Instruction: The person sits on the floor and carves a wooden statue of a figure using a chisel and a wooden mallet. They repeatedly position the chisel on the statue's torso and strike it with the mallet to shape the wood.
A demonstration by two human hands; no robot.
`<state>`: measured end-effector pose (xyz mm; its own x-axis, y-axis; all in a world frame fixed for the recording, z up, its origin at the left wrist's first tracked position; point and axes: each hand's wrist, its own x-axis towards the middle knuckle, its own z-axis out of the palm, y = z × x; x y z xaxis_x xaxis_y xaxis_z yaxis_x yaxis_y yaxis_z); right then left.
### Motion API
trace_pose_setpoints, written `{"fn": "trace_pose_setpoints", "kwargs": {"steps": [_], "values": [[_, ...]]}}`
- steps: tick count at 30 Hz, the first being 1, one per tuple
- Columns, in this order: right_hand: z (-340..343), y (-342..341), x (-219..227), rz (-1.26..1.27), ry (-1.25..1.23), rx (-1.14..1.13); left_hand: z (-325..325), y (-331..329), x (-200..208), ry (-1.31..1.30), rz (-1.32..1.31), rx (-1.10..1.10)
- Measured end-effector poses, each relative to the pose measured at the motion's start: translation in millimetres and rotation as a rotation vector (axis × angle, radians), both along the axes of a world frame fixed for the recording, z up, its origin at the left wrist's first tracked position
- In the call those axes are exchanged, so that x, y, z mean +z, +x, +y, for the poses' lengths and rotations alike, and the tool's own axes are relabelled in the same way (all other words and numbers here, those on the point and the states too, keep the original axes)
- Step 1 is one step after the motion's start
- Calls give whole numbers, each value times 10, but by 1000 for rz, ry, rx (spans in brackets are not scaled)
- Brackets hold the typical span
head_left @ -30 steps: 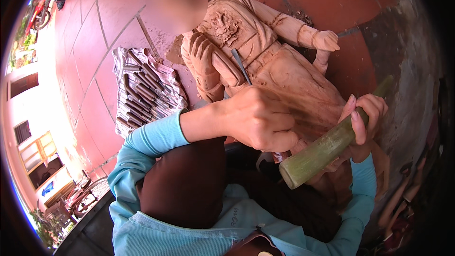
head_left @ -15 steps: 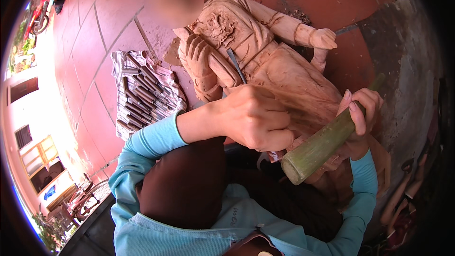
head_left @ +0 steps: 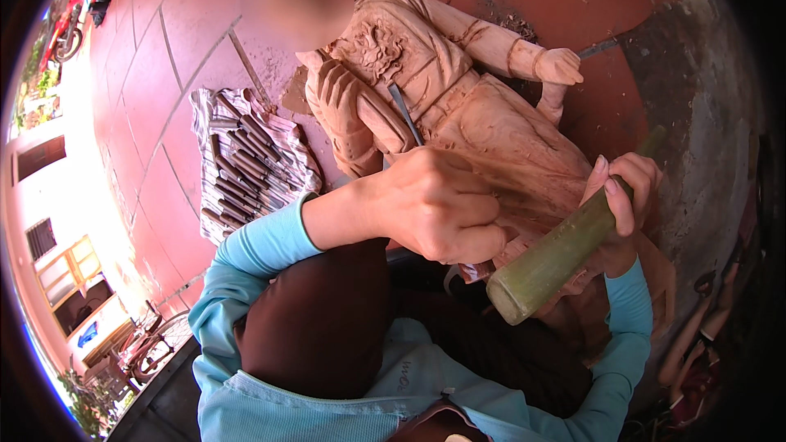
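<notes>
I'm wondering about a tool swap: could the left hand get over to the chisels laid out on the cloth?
Probably yes: the chisels lie on the left hand's side with nothing between, but it grips a chisel set against the wooden statue.

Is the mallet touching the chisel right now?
Cannot tell. In the head view the left hand wraps the chisel and hides its butt end; the mallet in the right hand ends just beside that fist.
</notes>
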<state>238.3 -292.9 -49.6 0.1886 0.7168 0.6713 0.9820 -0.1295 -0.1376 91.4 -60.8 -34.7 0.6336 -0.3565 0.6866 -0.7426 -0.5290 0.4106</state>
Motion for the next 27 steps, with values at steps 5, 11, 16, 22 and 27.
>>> {"fn": "trace_pose_setpoints", "kwargs": {"steps": [5,11,16,22,27], "values": [[4,52,-67,18,103,33,-10,3,-2,23,6,-3],[-14,68,-86,1,77,24,-13,-1,-18,58,-8,18],[-30,55,-76,-33,2,-1,-69,-73,6,56,-36,61],[-14,27,-44,10,-3,10,-89,-94,-5,71,16,29],[-18,30,-59,32,17,33,-14,-82,-43,11,-43,7]]}}
